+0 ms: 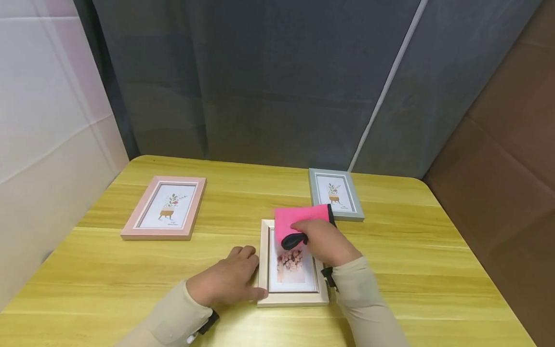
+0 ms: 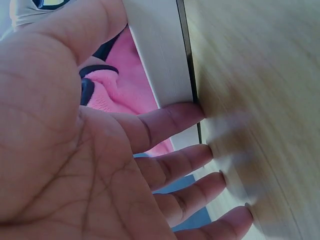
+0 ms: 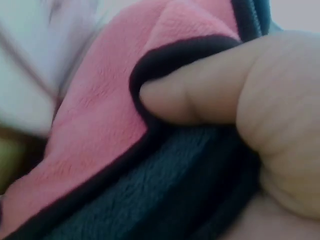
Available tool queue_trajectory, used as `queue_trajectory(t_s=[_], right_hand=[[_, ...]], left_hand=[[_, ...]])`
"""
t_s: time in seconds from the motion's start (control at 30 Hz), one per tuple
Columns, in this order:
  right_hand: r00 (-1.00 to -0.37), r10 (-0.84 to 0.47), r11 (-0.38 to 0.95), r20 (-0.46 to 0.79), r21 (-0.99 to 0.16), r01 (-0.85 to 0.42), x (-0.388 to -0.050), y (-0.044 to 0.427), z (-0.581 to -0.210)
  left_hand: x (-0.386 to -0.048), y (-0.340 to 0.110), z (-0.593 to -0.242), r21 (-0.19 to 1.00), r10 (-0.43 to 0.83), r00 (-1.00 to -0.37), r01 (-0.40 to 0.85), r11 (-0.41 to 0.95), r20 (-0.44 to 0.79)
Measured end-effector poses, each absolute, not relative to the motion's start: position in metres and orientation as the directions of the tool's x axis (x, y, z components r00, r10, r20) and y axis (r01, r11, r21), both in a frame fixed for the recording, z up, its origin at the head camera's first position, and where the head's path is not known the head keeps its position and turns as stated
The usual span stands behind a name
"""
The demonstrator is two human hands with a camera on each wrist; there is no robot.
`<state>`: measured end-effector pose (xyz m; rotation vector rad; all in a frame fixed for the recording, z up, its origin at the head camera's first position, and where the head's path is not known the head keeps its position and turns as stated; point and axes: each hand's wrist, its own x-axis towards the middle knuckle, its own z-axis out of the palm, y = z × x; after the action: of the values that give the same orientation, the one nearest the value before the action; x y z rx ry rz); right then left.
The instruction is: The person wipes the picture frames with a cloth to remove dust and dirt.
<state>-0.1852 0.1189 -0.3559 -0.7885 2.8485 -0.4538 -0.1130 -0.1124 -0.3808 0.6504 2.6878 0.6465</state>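
Note:
A cream picture frame (image 1: 293,299) with a pink flower print lies face up near the front of the table. My left hand (image 1: 230,275) rests along its left side, with the thumb on the lower left corner. In the left wrist view, the fairly straight fingers (image 2: 172,122) touch the frame's edge and the tabletop. My right hand (image 1: 327,241) holds a folded pink cloth (image 1: 288,218) with black edging over the upper part of the frame. In the right wrist view, the thumb (image 3: 192,97) presses into a fold of the cloth; the other fingers are hidden.
A pink picture frame (image 1: 198,207) lies at the left of the wooden table (image 1: 412,270). Farther back on the right is a grey-blue picture frame (image 1: 357,205), close beyond the cloth. A dark curtain (image 1: 260,86) hangs behind the table, with fabric walls on both sides.

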Motion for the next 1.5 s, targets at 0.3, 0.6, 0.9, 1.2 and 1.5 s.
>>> queue_trajectory(t_s=[0.3, 0.6, 0.9, 1.2, 1.5], right_hand=[[-0.888, -0.454, 0.880, -0.078, -0.196, -0.433, -0.189, 0.123, -0.361], [-0.773, -0.630, 0.755, -0.065, -0.281, -0.592, -0.182, 0.100, -0.366], [-0.725, -0.688, 0.689, -0.044, -0.355, -0.632, -0.178, 0.099, -0.358], [-0.687, -0.722, 0.660, -0.081, -0.378, -0.649, -0.161, 0.108, -0.338], [-0.569, -0.814, 0.570, -0.116, -0.350, -0.743, -0.124, 0.109, -0.335]], left_hand=[[-0.113, -0.112, -0.380, 0.478, 0.488, -0.854, 0.358, 0.802, -0.181], [-0.114, -0.112, -0.381, 0.487, 0.494, -0.853, 0.365, 0.794, -0.166], [-0.114, -0.113, -0.379, 0.488, 0.500, -0.848, 0.366, 0.792, -0.176], [-0.111, -0.119, -0.374, 0.474, 0.509, -0.812, 0.342, 0.812, -0.285], [-0.109, -0.118, -0.374, 0.429, 0.514, -0.814, 0.375, 0.822, -0.272]])
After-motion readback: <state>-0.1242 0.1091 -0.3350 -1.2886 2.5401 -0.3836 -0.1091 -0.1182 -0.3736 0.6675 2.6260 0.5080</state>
